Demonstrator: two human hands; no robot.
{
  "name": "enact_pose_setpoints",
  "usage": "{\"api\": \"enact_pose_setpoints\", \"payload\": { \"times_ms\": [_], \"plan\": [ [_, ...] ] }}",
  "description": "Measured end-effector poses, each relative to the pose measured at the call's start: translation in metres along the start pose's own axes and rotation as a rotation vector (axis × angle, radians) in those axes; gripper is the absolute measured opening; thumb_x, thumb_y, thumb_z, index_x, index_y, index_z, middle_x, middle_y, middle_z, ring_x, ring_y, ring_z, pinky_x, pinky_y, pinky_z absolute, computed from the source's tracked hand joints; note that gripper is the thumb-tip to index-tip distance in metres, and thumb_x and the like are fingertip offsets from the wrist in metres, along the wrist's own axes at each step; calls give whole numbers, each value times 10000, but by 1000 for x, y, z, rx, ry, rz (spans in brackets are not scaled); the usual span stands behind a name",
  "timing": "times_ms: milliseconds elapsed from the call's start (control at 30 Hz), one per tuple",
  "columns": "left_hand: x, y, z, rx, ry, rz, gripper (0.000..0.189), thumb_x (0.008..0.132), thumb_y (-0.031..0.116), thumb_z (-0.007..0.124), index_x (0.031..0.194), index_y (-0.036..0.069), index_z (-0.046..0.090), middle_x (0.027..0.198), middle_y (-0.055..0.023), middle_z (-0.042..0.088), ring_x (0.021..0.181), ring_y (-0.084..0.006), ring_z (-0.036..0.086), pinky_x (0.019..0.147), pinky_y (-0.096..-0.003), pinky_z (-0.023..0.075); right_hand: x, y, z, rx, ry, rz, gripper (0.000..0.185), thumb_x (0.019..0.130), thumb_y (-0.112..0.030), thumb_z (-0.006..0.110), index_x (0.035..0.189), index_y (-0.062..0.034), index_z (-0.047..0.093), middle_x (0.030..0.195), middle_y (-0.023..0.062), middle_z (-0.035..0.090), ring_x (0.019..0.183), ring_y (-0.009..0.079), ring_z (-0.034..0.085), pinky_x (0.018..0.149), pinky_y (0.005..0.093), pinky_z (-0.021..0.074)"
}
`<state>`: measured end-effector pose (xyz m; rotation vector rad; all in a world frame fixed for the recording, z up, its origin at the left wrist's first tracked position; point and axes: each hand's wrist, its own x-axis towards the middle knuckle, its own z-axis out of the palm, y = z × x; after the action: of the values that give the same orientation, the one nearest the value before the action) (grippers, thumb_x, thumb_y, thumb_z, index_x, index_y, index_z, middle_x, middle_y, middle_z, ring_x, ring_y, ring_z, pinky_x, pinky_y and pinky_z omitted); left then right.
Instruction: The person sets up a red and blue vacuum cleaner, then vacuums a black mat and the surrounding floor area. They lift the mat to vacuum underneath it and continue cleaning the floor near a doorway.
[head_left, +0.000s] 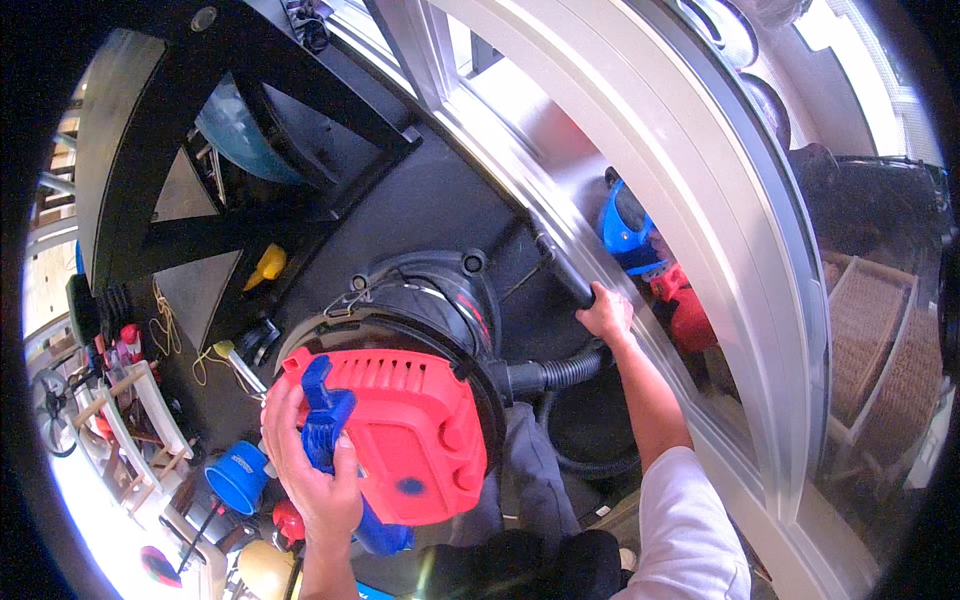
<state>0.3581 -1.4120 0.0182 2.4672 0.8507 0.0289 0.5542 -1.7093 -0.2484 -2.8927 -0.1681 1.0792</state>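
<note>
A canister vacuum cleaner with a red lid (420, 442) and a dark round tank stands before me. On its left side, my left hand (319, 472) is closed round a blue plastic handle or clamp (328, 409) over the lid. To the right, my right hand (606, 313) grips a black vacuum wand (568, 277), whose far end reaches the dark floor beside the aluminium door track (540, 187). A ribbed black hose (574, 371) runs from the tank's side and loops down near my legs. The wand's tip is too dark to make out clearly.
A black frame with triangular openings (127, 187) stands at upper left. A yellow object (268, 265), a blue bucket-like container (236, 476) and a small wooden rack (127, 435) are at left. Beyond the glass door at right are blue (626, 229) and red items (691, 319).
</note>
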Motion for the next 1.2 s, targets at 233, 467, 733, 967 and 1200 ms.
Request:
{"api": "enact_pose_setpoints", "payload": {
  "times_ms": [233, 467, 733, 967, 1200],
  "plan": [
    [1, -1, -1, 12, 7, 4, 586, 673, 84, 562, 1232, -15, 417, 1290, -208, 400, 1209, -372, 354, 1033, -458, 221, 20, -19, -6, 15, 60, 16, 465, 617, -295, 674, 1031, -116, 562, 957, 138, 631, 931, 301, 597, 791, 415, 469],
    [2, -1, -1, 2, 2, -10, 603, 649, 85, 563, 1226, -14, 417, 1290, -202, 399, 1183, -366, 373, 1025, -460, 230, 49, -60, -9, -31, 73, -144, 511, 618, -292, 673, 1087, -118, 568, 957, 152, 632, 929, 319, 597, 810, 405, 468],
    [5, -1, -4, -14, -34, -35, 621, 648, 117, 570, 1226, -26, 394, 1281, -230, 390, 1166, -384, 377, 987, -466, 272, 84, -108, -18, -17, 64, -92, 544, 617, -293, 689, 1115, -112, 566, 983, 154, 625, 942, 310, 596, 828, 396, 465],
    [2, -7, -6, -65, -91, -96, 652, 732, 242, 564, 1278, -43, 351, 1317, -238, 368, 1242, -359, 335, 1045, -450, 208, 124, -150, -26, -7, 119, -225, 438, 636, -271, 659, 1024, -82, 585, 989, 163, 619, 954, 315, 585, 822, 404, 458],
    [14, 1, -10, -112, -129, -51, 593, 736, 147, 590, 1249, -56, 374, 1310, -229, 361, 1110, -324, 423, 900, -369, 377, 160, -189, -18, 35, 199, -263, 434, 646, -261, 650, 1048, -108, 591, 958, 155, 634, 936, 308, 598, 803, 413, 462]
  ]
}}
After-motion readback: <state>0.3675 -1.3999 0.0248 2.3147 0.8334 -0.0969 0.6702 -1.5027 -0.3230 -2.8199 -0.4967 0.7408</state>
